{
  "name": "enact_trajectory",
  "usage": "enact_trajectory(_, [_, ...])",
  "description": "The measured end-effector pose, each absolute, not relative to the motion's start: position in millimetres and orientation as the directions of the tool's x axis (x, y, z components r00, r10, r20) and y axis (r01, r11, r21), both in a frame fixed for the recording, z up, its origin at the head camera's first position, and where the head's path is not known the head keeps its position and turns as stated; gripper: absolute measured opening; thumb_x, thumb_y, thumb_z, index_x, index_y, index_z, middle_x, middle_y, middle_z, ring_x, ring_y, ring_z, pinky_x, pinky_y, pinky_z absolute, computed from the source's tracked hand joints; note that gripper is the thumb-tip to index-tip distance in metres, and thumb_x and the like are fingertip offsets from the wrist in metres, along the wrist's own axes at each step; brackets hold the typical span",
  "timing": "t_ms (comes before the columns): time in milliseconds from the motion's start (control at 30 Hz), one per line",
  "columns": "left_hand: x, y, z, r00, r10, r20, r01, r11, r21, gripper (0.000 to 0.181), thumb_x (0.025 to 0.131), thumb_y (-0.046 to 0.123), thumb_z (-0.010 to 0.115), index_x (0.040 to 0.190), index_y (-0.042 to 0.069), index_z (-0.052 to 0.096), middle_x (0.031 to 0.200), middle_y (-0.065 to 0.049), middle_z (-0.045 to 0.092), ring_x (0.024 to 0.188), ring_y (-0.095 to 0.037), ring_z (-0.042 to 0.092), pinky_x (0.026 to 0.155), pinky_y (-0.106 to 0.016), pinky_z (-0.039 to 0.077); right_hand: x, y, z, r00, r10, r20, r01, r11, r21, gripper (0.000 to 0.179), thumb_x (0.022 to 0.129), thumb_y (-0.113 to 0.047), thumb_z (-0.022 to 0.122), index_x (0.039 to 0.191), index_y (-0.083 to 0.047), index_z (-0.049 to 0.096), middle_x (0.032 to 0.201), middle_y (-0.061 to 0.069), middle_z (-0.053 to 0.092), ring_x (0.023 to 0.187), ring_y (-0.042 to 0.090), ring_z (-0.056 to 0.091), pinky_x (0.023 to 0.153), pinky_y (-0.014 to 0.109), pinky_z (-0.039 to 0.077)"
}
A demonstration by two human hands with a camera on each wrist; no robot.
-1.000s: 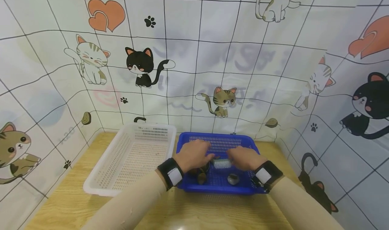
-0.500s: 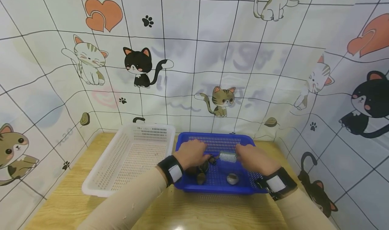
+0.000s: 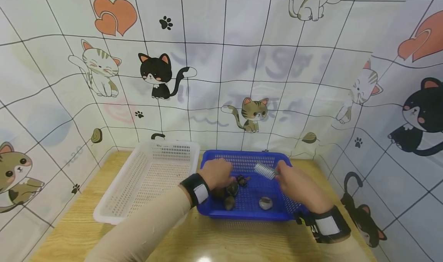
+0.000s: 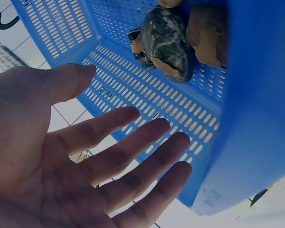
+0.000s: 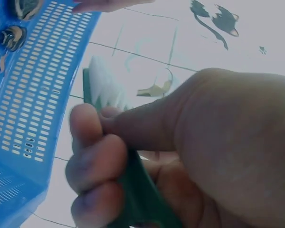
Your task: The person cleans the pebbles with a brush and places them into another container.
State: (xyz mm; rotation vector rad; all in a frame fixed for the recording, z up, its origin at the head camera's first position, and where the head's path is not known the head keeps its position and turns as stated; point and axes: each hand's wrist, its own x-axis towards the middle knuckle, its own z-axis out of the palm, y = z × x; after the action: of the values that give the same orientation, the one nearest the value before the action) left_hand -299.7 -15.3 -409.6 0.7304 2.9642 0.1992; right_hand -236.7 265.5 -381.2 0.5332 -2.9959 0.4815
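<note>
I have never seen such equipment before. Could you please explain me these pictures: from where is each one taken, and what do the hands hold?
There is no machine here, only a person's two bare hands. The wide view comes from a camera worn on the head; the two close views come from cameras on the left and right wrists.

On the wooden table stand a white basket and a blue basket. Inside the blue one are what look like stones, plus small dark pieces too unclear to name.

The right hand grips a brush with pale bristles and a green handle. The left hand holds nothing; its fingers are spread.
</note>
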Motion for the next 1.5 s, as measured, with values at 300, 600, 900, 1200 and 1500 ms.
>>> enact_trajectory(300, [-304,7,-416,-0.882,0.455,-0.123,0.441,0.888,0.130,0.035,0.109,0.043,0.084,0.089,0.016,0.076,0.077,0.003,0.066,0.066,-0.014,0.059,0.056,-0.031,0.056,-222,277,-392,-0.969,-0.184,0.163,-0.241,0.837,-0.491,0.021,0.120,-0.007,0.059,0.136,0.007,0.057,0.090,0.007,0.067,0.072,0.016,0.057,0.057,0.029,0.045])
enact_trajectory(600, [-302,20,-421,-0.888,0.427,-0.173,0.419,0.904,0.082,0.042,0.101,0.039,0.093,0.077,0.017,0.066,0.075,0.004,0.063,0.067,-0.014,0.056,0.061,-0.034,0.056,-212,277,-407,-0.982,-0.081,0.171,-0.168,0.784,-0.598,0.021,0.122,-0.007,0.056,0.139,0.006,0.056,0.088,0.007,0.068,0.069,0.016,0.056,0.056,0.026,0.044])
enact_trajectory(900, [-309,21,-439,-0.887,0.425,-0.179,0.407,0.904,0.132,0.032,0.088,0.027,0.100,0.077,0.017,0.071,0.081,0.004,0.071,0.070,-0.014,0.061,0.066,-0.034,0.062,-210,274,-413,-0.987,-0.058,0.149,-0.139,0.777,-0.614,0.022,0.122,-0.009,0.055,0.141,0.004,0.054,0.091,0.011,0.071,0.069,0.017,0.056,0.054,0.026,0.043])
enact_trajectory(1200, [-318,33,-463,-0.896,0.398,-0.198,0.374,0.915,0.150,0.023,0.084,0.015,0.103,0.095,0.014,0.082,0.094,0.000,0.080,0.080,-0.016,0.068,0.080,-0.036,0.069,-209,273,-415,-0.988,-0.049,0.144,-0.129,0.776,-0.617,0.021,0.122,-0.009,0.056,0.139,0.003,0.056,0.086,0.007,0.069,0.067,0.017,0.056,0.054,0.025,0.043])
enact_trajectory(1500, [-337,32,-487,-0.861,0.488,-0.140,0.463,0.868,0.180,0.027,0.080,0.013,0.105,0.099,0.010,0.086,0.089,-0.001,0.080,0.075,-0.016,0.068,0.069,-0.033,0.066,-210,271,-415,-0.990,-0.043,0.131,-0.115,0.781,-0.614,0.021,0.123,-0.011,0.055,0.140,0.002,0.055,0.088,0.007,0.069,0.070,0.018,0.056,0.055,0.026,0.043])
